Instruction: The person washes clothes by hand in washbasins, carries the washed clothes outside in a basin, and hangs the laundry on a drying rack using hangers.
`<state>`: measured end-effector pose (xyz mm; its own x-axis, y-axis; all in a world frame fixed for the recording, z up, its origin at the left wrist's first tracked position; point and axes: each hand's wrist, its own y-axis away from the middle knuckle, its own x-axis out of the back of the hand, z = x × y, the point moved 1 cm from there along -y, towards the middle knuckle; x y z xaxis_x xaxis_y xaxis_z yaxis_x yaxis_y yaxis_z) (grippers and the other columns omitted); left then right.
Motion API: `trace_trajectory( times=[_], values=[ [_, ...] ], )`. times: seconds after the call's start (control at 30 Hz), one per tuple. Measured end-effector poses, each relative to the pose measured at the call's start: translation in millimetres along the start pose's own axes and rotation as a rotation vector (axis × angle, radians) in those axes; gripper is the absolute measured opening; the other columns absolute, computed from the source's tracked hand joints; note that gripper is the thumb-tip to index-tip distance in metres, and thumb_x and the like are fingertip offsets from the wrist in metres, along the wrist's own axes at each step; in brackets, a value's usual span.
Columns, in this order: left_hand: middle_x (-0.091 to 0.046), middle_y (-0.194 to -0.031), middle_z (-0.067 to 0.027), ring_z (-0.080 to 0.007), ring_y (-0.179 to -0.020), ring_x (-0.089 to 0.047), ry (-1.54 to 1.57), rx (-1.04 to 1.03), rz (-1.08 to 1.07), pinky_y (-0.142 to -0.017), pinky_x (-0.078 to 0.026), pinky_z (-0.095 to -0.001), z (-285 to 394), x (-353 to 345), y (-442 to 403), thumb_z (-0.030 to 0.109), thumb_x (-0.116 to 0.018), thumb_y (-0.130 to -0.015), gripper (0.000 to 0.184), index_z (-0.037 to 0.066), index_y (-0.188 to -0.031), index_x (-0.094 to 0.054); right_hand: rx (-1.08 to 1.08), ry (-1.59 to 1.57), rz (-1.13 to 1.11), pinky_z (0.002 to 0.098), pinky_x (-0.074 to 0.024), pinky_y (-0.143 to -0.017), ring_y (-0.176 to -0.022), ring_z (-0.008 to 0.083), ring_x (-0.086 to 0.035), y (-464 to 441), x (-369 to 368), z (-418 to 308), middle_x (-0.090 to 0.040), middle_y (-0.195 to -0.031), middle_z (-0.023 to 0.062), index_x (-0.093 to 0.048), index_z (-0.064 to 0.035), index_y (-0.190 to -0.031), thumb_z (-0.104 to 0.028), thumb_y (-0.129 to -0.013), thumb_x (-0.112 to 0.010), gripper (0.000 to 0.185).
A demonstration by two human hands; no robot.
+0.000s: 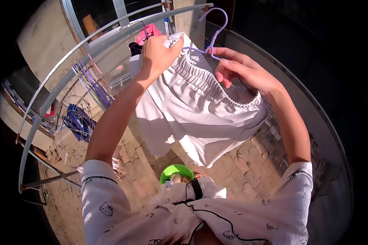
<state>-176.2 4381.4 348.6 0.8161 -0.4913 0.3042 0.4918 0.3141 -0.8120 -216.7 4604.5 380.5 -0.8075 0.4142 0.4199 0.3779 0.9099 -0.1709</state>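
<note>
White shorts [204,106] with a gathered elastic waistband hang in front of me, the waist opening upward. My left hand [161,53] grips the waistband at its left end, thumb on the fabric. A purple hanger [214,38] has its hook upright above the waistband, and its lower part goes down into the waist opening. My right hand [243,69] is at the hanger's right side, fingers bent and closed on its neck and arm. Part of the hanger is hidden by the shorts and my right hand.
A curved metal rack [53,96] runs along the left and top, with several purple and yellow hangers [92,85] on it. Pink cloth [150,32] hangs behind my left hand. Below are a green basin [176,168] and brick paving [141,179]; a low wall [302,92] curves right.
</note>
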Motion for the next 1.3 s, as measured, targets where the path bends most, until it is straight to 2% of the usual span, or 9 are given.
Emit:
trace_trajectory(
  times=[0.13,0.3,0.5,0.7,0.83,1.0,1.1,1.2,1.3],
  values=[
    [-0.048,-0.045,-0.0019,-0.0035,-0.046,-0.038,0.036,0.028,0.087,-0.043,-0.034,-0.0255,-10,-11,10,0.022,-0.064,-0.076,0.027,-0.002,-0.065,-0.06,-0.102,0.12,0.24,0.0222,-0.035,-0.051,-0.054,0.0061,-0.04,-48,-6,7,-0.044,-0.056,-0.0005,-0.057,-0.0036,-0.071,-0.036,-0.087,-0.048,0.038],
    [-0.053,-0.051,-0.0078,-0.0096,-0.047,-0.043,-0.137,0.113,0.235,-0.047,-0.037,-0.0297,-49,22,6,0.028,-0.06,-0.08,0.03,-0.001,-0.073,-0.06,-0.082,0.357,0.207,0.0266,-0.0349,-0.052,-0.054,0.0091,-0.04,-38,-12,40,-0.044,-0.056,0.0,-0.054,-0.0034,-0.071,-0.031,-0.084,-0.054,0.031],
    [-0.053,-0.057,-0.0163,-0.0358,-0.057,-0.054,-0.29,0.227,0.282,-0.054,-0.041,-0.0418,-48,37,30,0.03,-0.056,-0.081,0.03,0.002,-0.071,-0.053,-0.175,0.365,0.301,0.0269,-0.04,-0.057,-0.058,0.0125,-0.049,-54,-22,67,-0.055,-0.063,0.0051,-0.061,-0.0003,-0.08,-0.02,-0.077,-0.062,0.02],
    [-0.049,-0.065,-0.0128,-0.0323,-0.063,-0.049,-0.032,-0.164,0.131,-0.054,-0.037,-0.0395,16,-9,85,0.012,-0.062,-0.072,0.019,0.003,-0.07,-0.045,0.016,0.583,0.373,0.0362,-0.045,-0.057,-0.056,0.0265,-0.059,-93,-46,75,-0.054,-0.059,0.024,-0.058,0.0085,-0.069,-0.017,-0.069,-0.06,0.026],
    [-0.05,-0.064,-0.0118,-0.0294,-0.06,-0.048,0.097,0.166,0.227,-0.053,-0.037,-0.0375,-3,0,97,0.017,-0.062,-0.076,0.021,0.002,-0.073,-0.048,-0.284,0.378,0.452,0.0277,-0.0421,-0.057,-0.055,0.0145,-0.054,-104,-18,52,-0.059,-0.059,0.0097,-0.061,0.0037,-0.065,-0.014,-0.073,-0.056,0.02],
    [-0.051,-0.097,-0.0133,-0.0295,-0.095,-0.049,0.274,-0.175,-0.143,-0.082,-0.037,-0.0356,-11,21,94,0.036,-0.075,-0.063,0.053,0.002,-0.096,-0.05,-0.203,0.262,0.342,0.0244,-0.0323,-0.049,-0.049,0.0077,-0.04,-92,-15,21,-0.048,-0.051,-0.0009,-0.059,0.0,-0.062,-0.018,-0.08,-0.056,0.026],
    [-0.045,-0.112,-0.0183,-0.03,-0.107,-0.043,0.204,-0.051,0.335,-0.092,-0.032,-0.0373,-57,35,60,0.03,-0.059,-0.081,0.047,-0.002,-0.112,-0.043,-0.099,0.233,0.349,0.0226,-0.0243,-0.044,-0.046,0.0047,-0.032,-82,-10,3,-0.04,-0.049,-0.0046,-0.057,-0.0023,-0.06,-0.022,-0.083,-0.056,0.03],
    [-0.055,-0.101,-0.0146,-0.0225,-0.094,-0.052,0.365,0.476,-0.006,-0.085,-0.038,-0.0309,-106,39,39,0.032,-0.038,-0.092,0.039,0.0,-0.114,-0.045,-0.099,0.129,0.35,0.0211,-0.0176,-0.041,-0.044,0.0024,-0.026,-75,4,-1,-0.037,-0.048,-0.007,-0.056,-0.0034,-0.061,-0.023,-0.084,-0.057,0.03],
    [-0.059,-0.083,-0.0065,-0.0114,-0.08,-0.048,0.4,0.344,0.007,-0.077,-0.039,-0.0261,-124,21,45,0.03,-0.037,-0.093,0.037,-0.002,-0.099,-0.054,-0.108,0.154,0.352,0.0217,-0.0178,-0.041,-0.044,0.0026,-0.026,-68,20,1,-0.036,-0.047,-0.007,-0.057,-0.0024,-0.061,-0.022,-0.083,-0.057,0.029]
  ],
)
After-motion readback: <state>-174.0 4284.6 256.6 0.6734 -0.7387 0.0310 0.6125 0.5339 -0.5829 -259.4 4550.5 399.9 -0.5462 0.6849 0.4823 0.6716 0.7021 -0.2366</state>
